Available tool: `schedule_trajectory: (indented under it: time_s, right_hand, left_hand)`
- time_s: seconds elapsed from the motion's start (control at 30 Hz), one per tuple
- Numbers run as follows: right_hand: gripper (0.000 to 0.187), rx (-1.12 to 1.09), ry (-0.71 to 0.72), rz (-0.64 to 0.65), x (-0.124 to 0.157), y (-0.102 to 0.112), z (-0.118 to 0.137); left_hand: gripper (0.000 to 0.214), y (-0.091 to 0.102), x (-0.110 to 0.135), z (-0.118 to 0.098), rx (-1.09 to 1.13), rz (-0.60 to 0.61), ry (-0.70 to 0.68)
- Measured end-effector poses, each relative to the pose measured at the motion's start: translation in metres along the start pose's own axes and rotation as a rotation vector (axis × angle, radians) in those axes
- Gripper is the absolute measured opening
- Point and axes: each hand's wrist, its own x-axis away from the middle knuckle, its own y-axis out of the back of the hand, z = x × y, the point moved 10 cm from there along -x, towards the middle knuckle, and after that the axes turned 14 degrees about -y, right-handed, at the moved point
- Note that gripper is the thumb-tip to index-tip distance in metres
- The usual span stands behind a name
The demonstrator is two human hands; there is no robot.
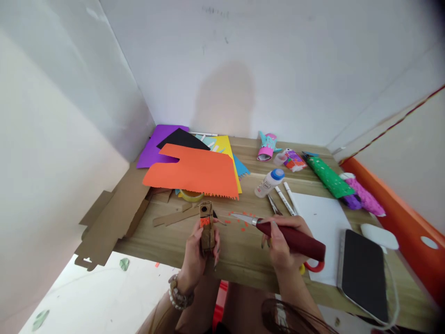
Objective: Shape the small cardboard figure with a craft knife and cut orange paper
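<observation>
My left hand (197, 257) grips an upright brown cardboard roll (207, 229) with a small orange paper piece stuck near its top. My right hand (283, 241) is wrapped around the dark red handle of a craft knife (294, 236). Its metal blade points left toward the roll, with a small gap between them. Tiny orange paper scraps (239, 220) are scattered on the wooden tabletop (239, 255) under the blade.
Behind the hands lie an orange zigzag-edged paper sheet (191, 169), purple card (156, 146), a tape roll (190, 195) and a glue bottle (269, 182). To the right are a white sheet (321, 222), a black tablet (363, 273) and red-handled scissors (315, 266). Cardboard cut-offs (114, 213) overhang the left edge.
</observation>
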Motion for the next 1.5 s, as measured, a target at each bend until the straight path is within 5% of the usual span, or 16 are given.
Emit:
schedule_trajectory:
  time_s: [1.17, 1.5]
  right_hand:
    - [0.012, 0.041, 0.074, 0.016, 0.003, -0.005, 0.015]
    - [0.008, 0.168, 0.121, 0.212, 0.003, -0.025, 0.026]
  left_hand:
    - [0.047, -0.004, 0.0, -0.005, 0.021, -0.042, 0.037]
    - [0.043, 0.0, 0.0, -0.002, 0.018, -0.025, 0.022]
